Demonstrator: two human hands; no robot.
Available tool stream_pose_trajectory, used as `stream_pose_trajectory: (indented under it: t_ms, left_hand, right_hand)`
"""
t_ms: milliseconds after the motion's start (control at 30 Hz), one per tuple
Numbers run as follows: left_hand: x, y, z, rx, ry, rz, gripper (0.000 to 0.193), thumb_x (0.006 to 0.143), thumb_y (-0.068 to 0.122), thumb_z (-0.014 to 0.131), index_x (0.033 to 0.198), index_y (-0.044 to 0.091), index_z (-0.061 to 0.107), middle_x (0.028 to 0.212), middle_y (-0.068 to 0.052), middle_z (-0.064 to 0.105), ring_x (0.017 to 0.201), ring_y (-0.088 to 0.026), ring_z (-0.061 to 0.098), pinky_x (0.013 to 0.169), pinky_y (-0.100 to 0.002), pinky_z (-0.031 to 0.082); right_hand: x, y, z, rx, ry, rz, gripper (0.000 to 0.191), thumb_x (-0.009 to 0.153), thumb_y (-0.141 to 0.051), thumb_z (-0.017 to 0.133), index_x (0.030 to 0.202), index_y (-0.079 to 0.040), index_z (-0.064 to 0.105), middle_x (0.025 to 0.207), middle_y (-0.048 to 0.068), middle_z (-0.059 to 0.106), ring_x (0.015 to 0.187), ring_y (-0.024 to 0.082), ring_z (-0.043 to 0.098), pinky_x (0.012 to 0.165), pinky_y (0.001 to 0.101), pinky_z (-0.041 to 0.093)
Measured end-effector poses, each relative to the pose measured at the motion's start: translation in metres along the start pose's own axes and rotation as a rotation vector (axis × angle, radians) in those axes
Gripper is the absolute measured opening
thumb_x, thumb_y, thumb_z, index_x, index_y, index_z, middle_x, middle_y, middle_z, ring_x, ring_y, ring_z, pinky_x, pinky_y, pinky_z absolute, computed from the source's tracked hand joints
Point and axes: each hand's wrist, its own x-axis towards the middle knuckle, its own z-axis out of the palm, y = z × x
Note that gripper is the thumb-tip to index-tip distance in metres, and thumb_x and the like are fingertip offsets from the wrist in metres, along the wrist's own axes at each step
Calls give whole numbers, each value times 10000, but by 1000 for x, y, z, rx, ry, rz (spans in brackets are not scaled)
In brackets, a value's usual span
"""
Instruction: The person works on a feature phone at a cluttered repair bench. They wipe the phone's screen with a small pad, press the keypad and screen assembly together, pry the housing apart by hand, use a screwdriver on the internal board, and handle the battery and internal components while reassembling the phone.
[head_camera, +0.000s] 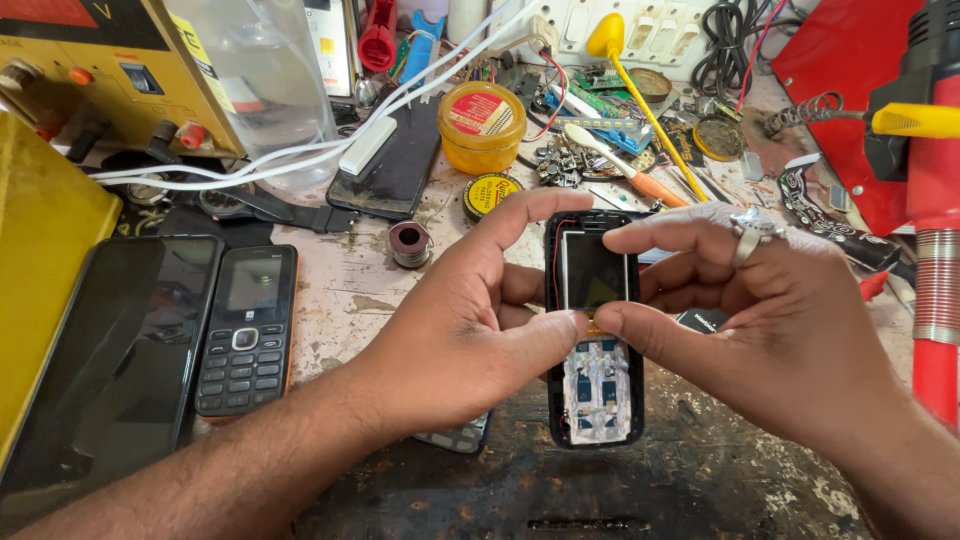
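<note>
Lying at the far left of the messy workbench (350, 290) are a big dark phone (110, 350) and a small keypad phone (247, 330), both flat and well apart from the hands. Next comes the left hand (470, 320). Its thumb and pointer finger pinch the opened phone (594, 330) at its left edge. This phone has no front cover, so its little screen and white key sheet are bare. It is held up just above the table, in the middle. The right hand (770, 320), with a ring on, pinches the right edge. Both thumbs meet just under the screen. If they press too hard, the screen could crack. The thin red wire (556, 250) could snap if pulled. A slip could drop the phone on the hard table.
</note>
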Motion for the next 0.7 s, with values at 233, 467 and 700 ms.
stream_pose_trajectory:
  t_ms: [233,467,700]
  left_hand:
    - [0,-4,-1,-5,13,-3,712,902,-4,609,1551,136,353,921,-68,720,734,-25,633,596,-185,494]
    - [1,-4,-2,-12,8,-17,719,888,-3,613,1540,146,348,973,-80,743,758,-28,664,616,-181,511]
    - [0,-1,-1,53,28,-23,738,858,8,627,1530,162,363,977,-78,754,744,-37,679,609,-186,514]
  right_hand:
    - [0,1,2,3,-3,-43,511,835,-156,863,1309,-55,699,914,47,788,866,74,765,664,209,605]
    - [0,0,2,-66,1,16,521,816,-185,867,1306,-95,714,902,39,763,847,70,774,621,205,589]
    - [0,0,2,-41,-6,7,530,819,-180,867,1313,-86,701,895,30,788,855,69,772,610,207,590]
